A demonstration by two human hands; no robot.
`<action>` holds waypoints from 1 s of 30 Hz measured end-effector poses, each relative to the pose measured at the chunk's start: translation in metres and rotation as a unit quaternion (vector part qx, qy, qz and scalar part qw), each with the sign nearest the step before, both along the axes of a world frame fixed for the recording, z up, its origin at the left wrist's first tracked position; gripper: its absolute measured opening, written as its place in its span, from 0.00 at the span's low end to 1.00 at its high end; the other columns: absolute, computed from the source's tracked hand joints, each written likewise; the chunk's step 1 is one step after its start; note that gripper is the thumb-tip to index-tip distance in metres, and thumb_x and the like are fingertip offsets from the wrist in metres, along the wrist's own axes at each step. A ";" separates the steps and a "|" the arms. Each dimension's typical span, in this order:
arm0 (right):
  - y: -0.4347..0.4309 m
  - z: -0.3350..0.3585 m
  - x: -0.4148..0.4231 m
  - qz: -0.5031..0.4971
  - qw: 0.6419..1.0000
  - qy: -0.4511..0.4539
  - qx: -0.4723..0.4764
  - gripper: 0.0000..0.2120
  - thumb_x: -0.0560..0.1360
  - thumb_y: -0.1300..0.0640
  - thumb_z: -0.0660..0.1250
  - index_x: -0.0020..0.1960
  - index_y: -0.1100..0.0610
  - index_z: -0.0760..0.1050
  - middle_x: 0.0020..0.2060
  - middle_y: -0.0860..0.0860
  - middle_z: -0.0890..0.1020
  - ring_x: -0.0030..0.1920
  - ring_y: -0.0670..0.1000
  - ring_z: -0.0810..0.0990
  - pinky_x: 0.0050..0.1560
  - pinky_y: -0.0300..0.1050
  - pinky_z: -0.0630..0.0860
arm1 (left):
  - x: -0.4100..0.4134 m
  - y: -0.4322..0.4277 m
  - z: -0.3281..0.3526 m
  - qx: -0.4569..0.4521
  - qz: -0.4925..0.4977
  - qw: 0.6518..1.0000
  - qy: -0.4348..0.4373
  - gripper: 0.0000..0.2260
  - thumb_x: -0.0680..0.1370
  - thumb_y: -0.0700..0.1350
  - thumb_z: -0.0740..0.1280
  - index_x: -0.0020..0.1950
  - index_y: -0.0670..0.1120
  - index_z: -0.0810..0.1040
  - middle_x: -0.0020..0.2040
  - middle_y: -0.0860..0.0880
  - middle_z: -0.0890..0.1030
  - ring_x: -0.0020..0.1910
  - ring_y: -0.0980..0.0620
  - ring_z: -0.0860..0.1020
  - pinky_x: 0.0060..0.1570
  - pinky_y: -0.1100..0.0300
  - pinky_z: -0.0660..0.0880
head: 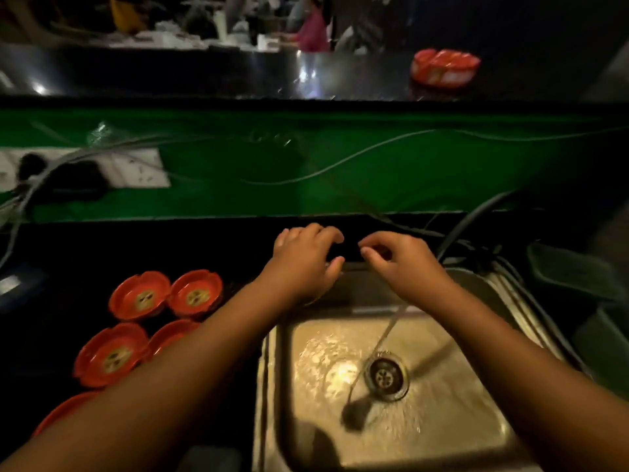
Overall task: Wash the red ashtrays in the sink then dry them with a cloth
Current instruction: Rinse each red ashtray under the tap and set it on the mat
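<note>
Several red ashtrays lie on the dark counter left of the sink: one (139,296), another (195,294), a third (110,354), and more partly hidden under my left forearm. The steel sink (469,434) holds running water, a thin stream falling near the drain (386,378). My left hand (303,262) hovers over the sink's back rim with fingers loosely curved, holding nothing. My right hand (398,258) is beside it, fingers loosely curled, with nothing visible in it. The tap itself is lost in the dark.
A green wall panel (374,165) runs behind the counter with cables and a white socket strip (129,168). A dark hose (476,216) comes down at the right. A red package (444,68) lies on the upper ledge. Dark tubs (571,270) stand right of the sink.
</note>
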State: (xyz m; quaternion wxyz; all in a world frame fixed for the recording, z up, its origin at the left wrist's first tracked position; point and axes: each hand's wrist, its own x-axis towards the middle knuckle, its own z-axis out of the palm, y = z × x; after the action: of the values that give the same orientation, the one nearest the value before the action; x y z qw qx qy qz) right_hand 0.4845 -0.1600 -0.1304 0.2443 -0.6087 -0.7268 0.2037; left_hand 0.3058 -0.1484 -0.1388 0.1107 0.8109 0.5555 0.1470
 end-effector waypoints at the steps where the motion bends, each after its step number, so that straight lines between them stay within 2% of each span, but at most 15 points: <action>1: 0.011 0.017 0.015 -0.005 1.000 -0.002 0.024 0.08 0.77 0.53 0.65 0.54 0.51 0.81 0.43 0.46 0.82 0.46 0.46 0.79 0.47 0.41 0.73 | 0.016 0.013 0.014 0.018 -0.009 1.000 -0.003 0.17 0.78 0.55 0.61 0.66 0.54 0.69 0.64 0.50 0.72 0.65 0.46 0.69 0.68 0.48 0.61; 4: 0.044 0.061 0.055 -0.020 0.995 -0.003 0.099 0.07 0.77 0.53 0.66 0.52 0.52 0.81 0.44 0.47 0.83 0.46 0.47 0.80 0.48 0.42 0.75 | 0.059 0.051 0.049 0.070 -0.031 0.997 -0.001 0.17 0.78 0.55 0.62 0.66 0.54 0.70 0.64 0.50 0.72 0.65 0.45 0.68 0.66 0.50 0.63; 7: 0.086 0.095 0.089 -0.037 0.984 -0.029 0.172 0.08 0.75 0.56 0.67 0.53 0.55 0.81 0.48 0.52 0.82 0.47 0.51 0.80 0.50 0.39 0.71 | 0.094 0.091 0.078 0.116 -0.033 0.993 0.010 0.19 0.77 0.55 0.63 0.67 0.55 0.69 0.65 0.48 0.69 0.65 0.44 0.66 0.66 0.50 0.62; 10: 0.135 0.121 0.114 -0.069 0.969 -0.052 0.233 0.14 0.75 0.56 0.67 0.59 0.56 0.78 0.54 0.57 0.78 0.54 0.56 0.77 0.57 0.42 0.69 | 0.119 0.133 0.102 0.183 -0.018 0.983 0.025 0.22 0.76 0.54 0.64 0.69 0.54 0.68 0.67 0.48 0.67 0.66 0.44 0.65 0.66 0.49 0.61; 13: 0.180 0.136 0.130 -0.114 0.965 -0.077 0.222 0.22 0.76 0.49 0.65 0.69 0.50 0.70 0.66 0.55 0.69 0.64 0.61 0.69 0.67 0.53 0.67 | 0.133 0.170 0.115 0.169 0.005 0.982 0.079 0.25 0.77 0.58 0.61 0.72 0.54 0.64 0.71 0.48 0.66 0.71 0.43 0.62 0.70 0.44 0.58; 15: 0.204 0.140 0.136 -0.126 0.970 -0.099 0.184 0.25 0.76 0.44 0.64 0.72 0.47 0.65 0.72 0.55 0.61 0.70 0.62 0.63 0.71 0.56 0.62 | 0.139 0.183 0.114 0.111 0.037 0.988 0.097 0.26 0.77 0.61 0.59 0.73 0.55 0.61 0.74 0.49 0.62 0.73 0.43 0.58 0.71 0.38 0.51; 17: 0.224 0.138 0.139 -0.125 0.978 -0.117 0.123 0.29 0.75 0.40 0.63 0.74 0.46 0.63 0.76 0.59 0.55 0.74 0.63 0.57 0.73 0.57 0.59 | 0.143 0.189 0.109 0.096 0.056 0.988 0.105 0.26 0.77 0.62 0.58 0.73 0.57 0.60 0.74 0.50 0.61 0.73 0.43 0.57 0.70 0.36 0.50; 19: 0.238 0.134 0.141 -0.121 0.981 -0.130 0.073 0.31 0.74 0.37 0.64 0.73 0.47 0.63 0.73 0.63 0.60 0.72 0.64 0.61 0.71 0.56 0.63 | 0.144 0.190 0.106 0.113 0.064 0.986 0.108 0.25 0.77 0.62 0.59 0.72 0.57 0.61 0.73 0.50 0.62 0.72 0.43 0.59 0.69 0.36 0.52; 21: 0.243 0.132 0.143 -0.108 0.986 -0.109 0.072 0.29 0.73 0.38 0.66 0.69 0.49 0.67 0.66 0.58 0.73 0.65 0.61 0.72 0.64 0.53 0.71 | 0.143 0.191 0.107 0.123 0.065 0.984 0.108 0.24 0.77 0.61 0.60 0.71 0.58 0.61 0.72 0.51 0.63 0.72 0.44 0.60 0.69 0.37 0.53; 23: 0.240 0.132 0.142 -0.106 0.987 -0.077 0.092 0.26 0.72 0.40 0.69 0.65 0.49 0.71 0.59 0.53 0.78 0.59 0.57 0.76 0.59 0.53 0.74 | 0.138 0.191 0.110 0.123 0.053 0.985 0.108 0.25 0.77 0.60 0.61 0.72 0.58 0.61 0.72 0.51 0.63 0.72 0.45 0.61 0.69 0.39 0.55; 27: 0.216 0.132 0.137 -0.102 0.988 -0.049 0.106 0.18 0.69 0.40 0.72 0.54 0.48 0.75 0.50 0.50 0.80 0.53 0.54 0.78 0.56 0.54 0.75 | 0.123 0.182 0.110 0.127 0.014 0.987 0.095 0.25 0.78 0.58 0.61 0.74 0.56 0.61 0.74 0.52 0.63 0.74 0.49 0.60 0.72 0.43 0.55; 30: 0.182 0.130 0.127 -0.083 0.988 -0.039 0.121 0.15 0.68 0.39 0.73 0.46 0.47 0.72 0.44 0.48 0.79 0.50 0.54 0.79 0.56 0.58 0.75 | 0.106 0.156 0.101 0.173 0.022 0.985 0.023 0.20 0.78 0.54 0.62 0.69 0.53 0.70 0.73 0.49 0.64 0.74 0.47 0.59 0.72 0.45 0.52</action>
State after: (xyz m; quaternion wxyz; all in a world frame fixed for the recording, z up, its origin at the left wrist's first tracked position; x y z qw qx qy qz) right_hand 0.6117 0.0223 0.0001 0.3038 -0.6404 -0.7019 0.0693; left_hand 0.4117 0.0078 -0.0378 -0.0466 0.8088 0.5415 0.2247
